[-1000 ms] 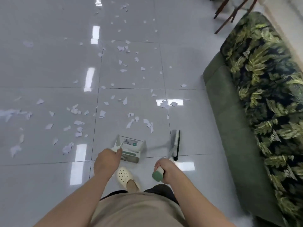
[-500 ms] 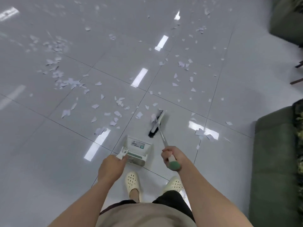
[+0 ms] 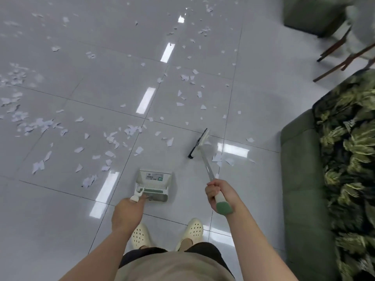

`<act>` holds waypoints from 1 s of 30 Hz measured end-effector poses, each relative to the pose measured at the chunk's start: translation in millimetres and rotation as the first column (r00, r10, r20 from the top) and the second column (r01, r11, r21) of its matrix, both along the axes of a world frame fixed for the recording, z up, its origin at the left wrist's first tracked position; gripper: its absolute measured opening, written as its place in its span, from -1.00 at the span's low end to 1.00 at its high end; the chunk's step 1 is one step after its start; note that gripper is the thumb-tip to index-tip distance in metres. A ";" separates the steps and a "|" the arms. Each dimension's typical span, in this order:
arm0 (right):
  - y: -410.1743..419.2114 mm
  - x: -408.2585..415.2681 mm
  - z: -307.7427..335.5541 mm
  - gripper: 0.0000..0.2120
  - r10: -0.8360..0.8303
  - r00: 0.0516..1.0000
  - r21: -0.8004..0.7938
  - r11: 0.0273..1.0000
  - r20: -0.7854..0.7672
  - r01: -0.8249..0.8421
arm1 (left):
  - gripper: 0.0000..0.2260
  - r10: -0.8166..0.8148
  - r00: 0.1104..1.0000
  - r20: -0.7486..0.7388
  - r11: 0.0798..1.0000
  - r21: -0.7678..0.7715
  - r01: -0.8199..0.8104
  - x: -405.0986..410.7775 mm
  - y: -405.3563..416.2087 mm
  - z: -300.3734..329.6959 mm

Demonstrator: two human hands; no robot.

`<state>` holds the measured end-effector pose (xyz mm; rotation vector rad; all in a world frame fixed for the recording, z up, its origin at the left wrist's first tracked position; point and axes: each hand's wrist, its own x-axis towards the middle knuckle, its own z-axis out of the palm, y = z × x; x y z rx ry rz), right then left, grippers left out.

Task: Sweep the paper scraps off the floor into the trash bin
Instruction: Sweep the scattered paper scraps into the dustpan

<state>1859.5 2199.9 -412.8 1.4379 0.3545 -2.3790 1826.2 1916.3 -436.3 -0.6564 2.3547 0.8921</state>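
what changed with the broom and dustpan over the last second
The right hand swung the broom head from beside the dustpan, first out in front of it, then off to its front right, among the paper scraps near the sofa. The left hand kept its grip on the dustpan's handle, and the dustpan remains empty.

Scrap-strewn floor (image 3: pixel 253 94), dustpan (image 3: pixel 154 180), broom (image 3: pixel 198 144)
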 end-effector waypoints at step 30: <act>89.2 -54.7 -17.6 -0.87 0.202 0.950 0.144 0.960 0.239 -0.241 | -0.58 -0.581 0.808 0.096 0.805 -0.080 0.588 -112.0 162.3 -14.1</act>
